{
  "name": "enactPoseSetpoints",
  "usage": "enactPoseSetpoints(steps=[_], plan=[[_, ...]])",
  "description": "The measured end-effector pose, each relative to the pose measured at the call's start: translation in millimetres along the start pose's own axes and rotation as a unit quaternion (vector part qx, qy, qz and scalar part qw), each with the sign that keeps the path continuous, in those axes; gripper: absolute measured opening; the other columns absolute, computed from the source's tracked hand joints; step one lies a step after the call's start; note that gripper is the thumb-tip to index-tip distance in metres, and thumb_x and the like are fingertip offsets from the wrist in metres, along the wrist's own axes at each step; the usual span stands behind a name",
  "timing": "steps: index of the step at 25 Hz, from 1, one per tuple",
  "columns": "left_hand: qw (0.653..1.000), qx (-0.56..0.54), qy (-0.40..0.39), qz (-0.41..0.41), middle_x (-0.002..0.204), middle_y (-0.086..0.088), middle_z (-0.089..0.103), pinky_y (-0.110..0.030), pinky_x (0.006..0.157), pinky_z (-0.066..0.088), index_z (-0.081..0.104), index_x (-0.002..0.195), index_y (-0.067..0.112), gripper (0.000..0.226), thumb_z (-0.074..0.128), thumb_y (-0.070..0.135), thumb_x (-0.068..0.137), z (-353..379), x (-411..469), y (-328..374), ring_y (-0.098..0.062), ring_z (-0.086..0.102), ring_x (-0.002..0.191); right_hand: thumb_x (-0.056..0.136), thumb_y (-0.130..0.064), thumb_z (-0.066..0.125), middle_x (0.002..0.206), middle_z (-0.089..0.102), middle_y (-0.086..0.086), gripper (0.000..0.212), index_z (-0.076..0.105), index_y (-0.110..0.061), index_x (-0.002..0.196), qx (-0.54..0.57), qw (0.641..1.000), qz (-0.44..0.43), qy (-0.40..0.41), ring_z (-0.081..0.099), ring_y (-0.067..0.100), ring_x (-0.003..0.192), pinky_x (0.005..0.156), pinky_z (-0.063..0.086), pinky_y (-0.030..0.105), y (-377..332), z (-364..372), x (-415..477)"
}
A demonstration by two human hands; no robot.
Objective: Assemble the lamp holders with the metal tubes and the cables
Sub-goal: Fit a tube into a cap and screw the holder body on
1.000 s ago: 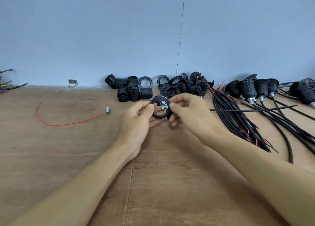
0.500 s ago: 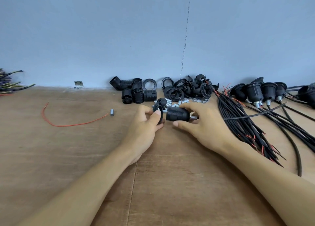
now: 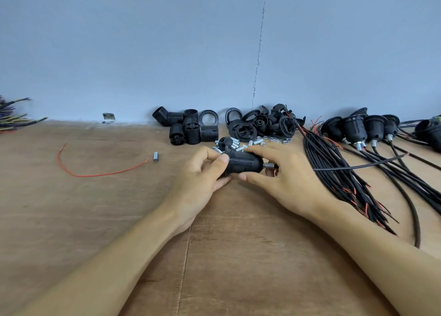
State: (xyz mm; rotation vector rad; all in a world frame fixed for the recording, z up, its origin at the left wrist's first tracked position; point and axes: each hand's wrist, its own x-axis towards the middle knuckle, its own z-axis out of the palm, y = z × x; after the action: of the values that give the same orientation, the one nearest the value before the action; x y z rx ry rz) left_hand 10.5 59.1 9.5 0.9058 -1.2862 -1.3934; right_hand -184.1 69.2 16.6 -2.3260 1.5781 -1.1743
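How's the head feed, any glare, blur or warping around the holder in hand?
Head view: soft even light, no glare; lamp holder held between left hand and right hand is sharp, ribbing readable; forearms stretch toward the lower corners from the wide-angle lens; wires at far left look soft.

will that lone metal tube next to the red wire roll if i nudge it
Probably yes: the metal tube is a small cylinder lying on its side on the flat table, so a sideways nudge should roll it. Its shiny surface may be slippery to pinch.
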Motion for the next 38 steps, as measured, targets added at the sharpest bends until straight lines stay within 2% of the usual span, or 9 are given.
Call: enactPoseSetpoints(steps=[7, 11, 13, 19, 21, 25, 28, 32, 38], plan=[[0.999, -0.024, -0.036, -0.004, 0.115, -0.003, 0.076, -0.035, 0.089, 0.061, 0.061, 0.133, 0.022, 0.036, 0.062, 0.013, 0.099, -8, 3, 2, -0.025, 0.073, 0.107, 0.081, -0.043, 0.079, 0.1, 0.058, -0.015, 0.051, 0.065, -0.03, 0.129, 0.005, 1.0, -0.003, -0.018, 0.052, -0.003, 0.082, 0.074, 0.034, 0.009, 4, -3, 1], [0.999, -0.015, -0.045, -0.011, 0.115, -0.011, 0.075, -0.035, 0.081, 0.062, 0.066, 0.13, 0.026, 0.04, 0.067, 0.028, 0.09, -10, 2, 5, -0.034, 0.075, 0.098, 0.082, -0.039, 0.08, 0.1, 0.057, -0.015, 0.051, 0.064, -0.031, 0.13, 0.013, 1.0, -0.012, -0.022, 0.053, 0.006, 0.079, 0.074, 0.039, 0.011, 4, -3, 1], [0.998, -0.016, -0.055, -0.014, 0.116, -0.011, 0.075, -0.035, 0.083, 0.062, 0.066, 0.13, 0.026, 0.047, 0.07, 0.032, 0.083, -13, 2, 6, -0.034, 0.075, 0.1, 0.084, -0.044, 0.076, 0.103, 0.061, -0.011, 0.05, 0.065, -0.028, 0.13, 0.006, 0.999, -0.021, -0.031, 0.056, 0.006, 0.088, 0.082, 0.045, 0.021, 4, -3, 1], [0.995, -0.045, -0.084, -0.021, 0.121, -0.007, 0.074, -0.035, 0.093, 0.059, 0.073, 0.122, 0.026, 0.038, 0.066, 0.014, 0.087, -16, 5, 5, -0.026, 0.071, 0.112, 0.096, -0.056, 0.054, 0.101, 0.067, -0.017, 0.043, 0.062, -0.027, 0.127, 0.013, 0.996, -0.02, -0.083, 0.061, 0.004, 0.097, 0.086, 0.05, 0.033, 4, -4, 0], [0.995, -0.047, -0.082, -0.016, 0.121, -0.006, 0.074, -0.035, 0.093, 0.059, 0.075, 0.119, 0.024, 0.035, 0.069, 0.019, 0.085, -15, 4, 5, -0.025, 0.071, 0.113, 0.097, -0.057, 0.05, 0.091, 0.063, -0.021, 0.045, 0.054, -0.028, 0.131, 0.022, 0.996, 0.012, -0.088, 0.06, 0.003, 0.089, 0.083, 0.05, 0.034, 3, -2, -2], [0.997, -0.045, -0.067, -0.003, 0.114, -0.009, 0.076, -0.034, 0.087, 0.06, 0.078, 0.11, 0.026, 0.033, 0.075, 0.026, 0.077, -13, 3, 2, -0.023, 0.071, 0.112, 0.098, -0.06, 0.042, 0.072, 0.059, -0.013, 0.033, 0.05, -0.029, 0.109, 0.053, 0.995, 0.036, -0.082, 0.057, 0.008, 0.072, 0.069, 0.046, 0.038, 3, -2, -3], [0.996, -0.062, -0.065, -0.014, 0.115, -0.012, 0.075, -0.034, 0.087, 0.06, 0.077, 0.112, 0.022, 0.036, 0.076, 0.024, 0.076, -14, 3, 0, -0.025, 0.071, 0.111, 0.086, -0.07, 0.051, 0.078, 0.063, -0.014, 0.039, 0.049, -0.036, 0.105, 0.05, 0.994, 0.032, -0.088, 0.058, 0.005, 0.073, 0.066, 0.045, 0.03, 1, -3, -4], [0.996, -0.069, -0.057, -0.022, 0.122, -0.014, 0.073, -0.035, 0.089, 0.06, 0.073, 0.119, 0.013, 0.046, 0.076, 0.023, 0.075, -14, 5, 0, -0.027, 0.069, 0.116, 0.081, -0.055, 0.073, 0.083, 0.067, -0.013, 0.043, 0.045, -0.033, 0.105, 0.056, 0.993, 0.028, -0.096, 0.061, 0.008, 0.075, 0.072, 0.052, 0.037, 3, -3, -2], [0.996, -0.057, -0.072, -0.014, 0.12, -0.013, 0.073, -0.033, 0.088, 0.06, 0.075, 0.116, 0.016, 0.042, 0.074, 0.016, 0.074, -18, 5, 1, -0.026, 0.07, 0.114, 0.093, -0.071, 0.03, 0.079, 0.061, -0.014, 0.05, 0.064, -0.036, 0.102, -0.012, 0.996, -0.007, -0.087, 0.058, 0.011, 0.078, 0.071, 0.047, 0.038, 2, -3, -2]])
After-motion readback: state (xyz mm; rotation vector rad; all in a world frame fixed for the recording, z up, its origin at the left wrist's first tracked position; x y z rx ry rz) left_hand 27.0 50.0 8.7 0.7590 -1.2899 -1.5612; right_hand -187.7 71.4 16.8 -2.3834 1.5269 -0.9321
